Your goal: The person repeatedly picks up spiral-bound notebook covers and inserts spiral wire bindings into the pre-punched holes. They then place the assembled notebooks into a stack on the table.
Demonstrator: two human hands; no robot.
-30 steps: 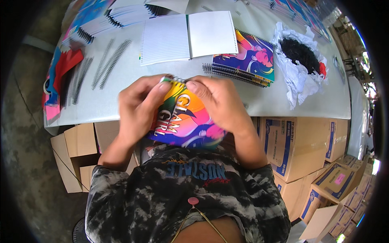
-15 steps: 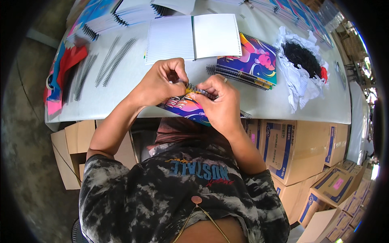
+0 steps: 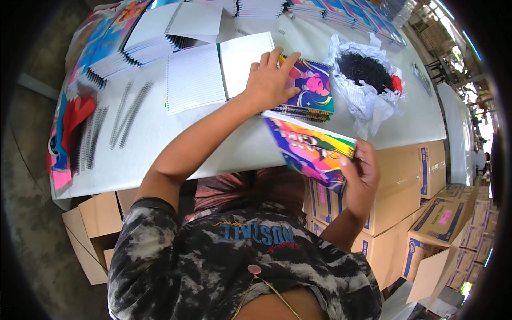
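My right hand (image 3: 365,169) grips a spiral notebook (image 3: 310,152) with a purple, pink and yellow cover, tilted over the table's front edge. Its thumb lies on the cover and the other fingers go behind. My left hand (image 3: 271,80) reaches across to a stack of like notebooks (image 3: 314,88), fingers spread over the left part of the top one. Whether it presses on the cover or only hovers, I cannot tell. Beside that hand lies an open stack of ruled sheets (image 3: 196,74) with punched holes along its edge.
Loose wire spirals (image 3: 130,114) lie at left, near a blue tape dispenser (image 3: 60,141) and red material (image 3: 79,117). Crumpled paper (image 3: 354,109) holds a black tangle (image 3: 365,72) at right. Notebook stacks (image 3: 112,66) line the back; cardboard boxes (image 3: 394,186) stand below the table.
Both hands were together on the notebook's spiral. Now they are apart: the right hand has carried the notebook to the right, and the left has moved forward to the stack. The view has shifted.
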